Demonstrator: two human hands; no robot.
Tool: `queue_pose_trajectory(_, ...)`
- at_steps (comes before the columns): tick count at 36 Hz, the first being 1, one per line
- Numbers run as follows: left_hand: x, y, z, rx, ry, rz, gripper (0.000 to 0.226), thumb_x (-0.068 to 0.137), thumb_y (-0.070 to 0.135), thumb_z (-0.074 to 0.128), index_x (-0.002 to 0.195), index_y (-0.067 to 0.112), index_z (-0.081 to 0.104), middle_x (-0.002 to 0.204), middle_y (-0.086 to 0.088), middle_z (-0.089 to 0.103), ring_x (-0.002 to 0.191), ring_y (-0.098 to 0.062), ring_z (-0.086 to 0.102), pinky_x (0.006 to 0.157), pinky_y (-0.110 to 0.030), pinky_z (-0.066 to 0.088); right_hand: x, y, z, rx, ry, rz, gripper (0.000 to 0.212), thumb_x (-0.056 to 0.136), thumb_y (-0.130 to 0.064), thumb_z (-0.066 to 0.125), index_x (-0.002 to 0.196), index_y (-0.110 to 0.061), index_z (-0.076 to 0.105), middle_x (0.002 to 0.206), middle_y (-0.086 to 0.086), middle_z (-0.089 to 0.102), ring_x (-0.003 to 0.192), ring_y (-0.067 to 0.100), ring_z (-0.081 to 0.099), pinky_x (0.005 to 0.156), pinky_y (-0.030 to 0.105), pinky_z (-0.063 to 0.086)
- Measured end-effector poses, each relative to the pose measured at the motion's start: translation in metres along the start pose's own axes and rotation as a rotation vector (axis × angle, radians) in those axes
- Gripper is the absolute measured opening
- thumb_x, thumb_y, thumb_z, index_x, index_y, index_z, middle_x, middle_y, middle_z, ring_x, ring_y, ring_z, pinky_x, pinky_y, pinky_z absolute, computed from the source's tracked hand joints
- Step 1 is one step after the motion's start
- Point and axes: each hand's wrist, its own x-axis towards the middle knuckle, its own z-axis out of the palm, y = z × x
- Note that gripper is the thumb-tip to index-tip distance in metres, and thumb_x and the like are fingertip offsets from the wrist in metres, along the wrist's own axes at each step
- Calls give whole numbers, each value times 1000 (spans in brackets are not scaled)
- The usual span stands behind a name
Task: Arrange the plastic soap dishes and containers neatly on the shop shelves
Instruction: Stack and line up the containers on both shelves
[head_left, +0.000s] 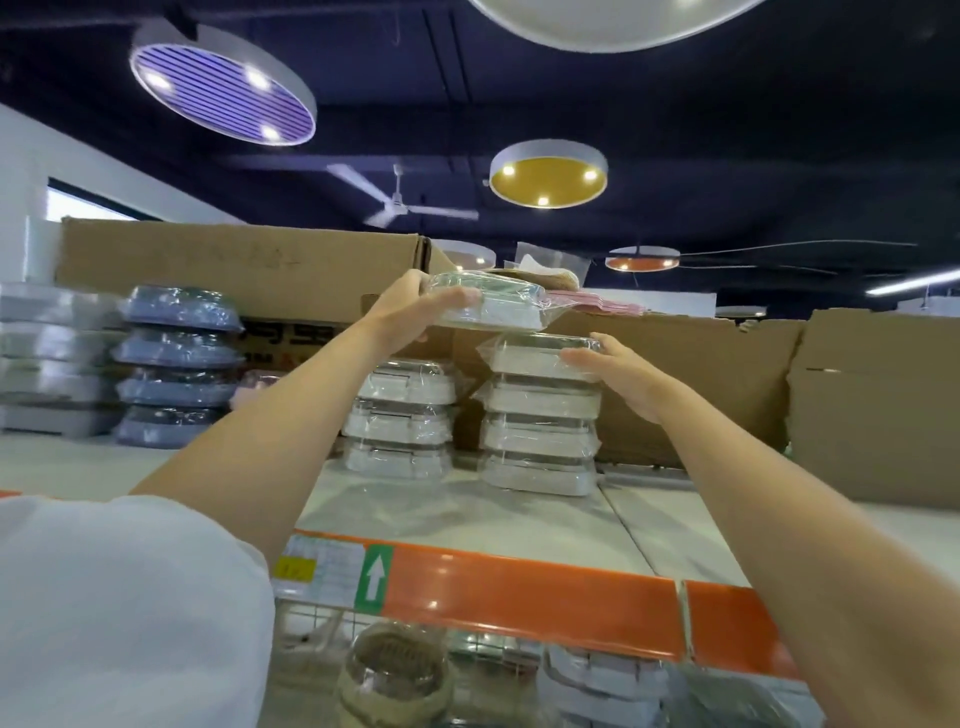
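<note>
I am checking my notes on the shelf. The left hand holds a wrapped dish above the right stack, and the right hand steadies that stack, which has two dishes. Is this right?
Not quite. The head view shows four dishes in the right stack, not two. The rest holds: the left hand holds a wrapped dish above it, and the right hand steadies its top.

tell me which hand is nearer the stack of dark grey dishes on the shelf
Left. The left hand holds a wrapped dish in the middle, closer to the dark grey dishes at the far left. The right hand touches the white stack, farther right.
</note>
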Motion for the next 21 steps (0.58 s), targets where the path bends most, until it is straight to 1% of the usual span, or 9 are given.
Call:
queue_pose_trajectory(3,1,1,2,13,-5,25,77,52,73,61,101,15,46,88,1,44,78,-12,43,70,-28,42,1,-4,-5,-46,32,24,102,72,-67,65,153,-27,16,160,5,13,143,31,23,115,57,23)
queue_pose_trajectory(6,3,3,6,9,-9,37,78,53,74,62,101,14,46,89,0,44,80,-14,44,73,-31,44,1,-9,-14,-62,88,-10,83,83,-52,65,150,-23,25,157,7,20,142,32,24,114,57,24)
queue_pose_trajectory(9,5,8,13,-14,-1,59,81,59,69,63,110,9,47,97,-2,46,85,-14,45,71,-29,44,-5,-21,-24,-58,122,-81,57,93,-36,56,142,-13,38,146,5,38,135,26,35,114,47,28)
queue_pose_trajectory(11,8,10,19,-26,-3,64,78,66,64,63,116,5,46,101,-5,47,89,-14,45,72,-28,43,-11,-30,-28,-22,161,-107,43,98,-31,48,136,-11,46,138,5,47,131,24,41,109,40,34)
queue_pose_trajectory(13,10,13,25,-19,-9,71,70,74,60,64,115,6,46,100,-5,47,91,-15,46,73,-26,42,-18,-36,-30,57,166,-119,39,101,-33,40,131,-9,49,129,5,52,125,22,46,102,34,37)
queue_pose_trajectory(15,12,14,31,-24,-22,61,74,78,60,63,125,7,43,107,-5,52,97,-16,51,77,-27,44,-24,-41,-32,133,128,-118,52,101,-47,32,130,-7,50,126,5,53,119,19,48,95,30,37)
queue_pose_trajectory(18,11,21,38,-55,-49,63,94,71,67,59,139,7,34,120,-4,51,107,-16,52,82,-31,48,-31,-43,-34,184,67,-102,74,95,-63,22,138,-6,44,131,7,51,121,21,47,101,30,34)
queue_pose_trajectory(20,12,24,43,-55,-60,76,86,75,65,59,133,3,41,112,-5,53,100,-15,54,79,-29,48,-33,-41,-37,211,42,-108,85,89,-70,22,140,-5,40,132,9,51,125,23,46,105,30,33)
queue_pose_trajectory(21,12,26,46,-54,-59,85,73,79,61,60,122,3,48,103,-4,54,93,-14,54,78,-28,47,-33,-39,-39,218,33,-114,90,82,-76,27,137,-7,44,131,9,54,125,24,47,106,30,32)
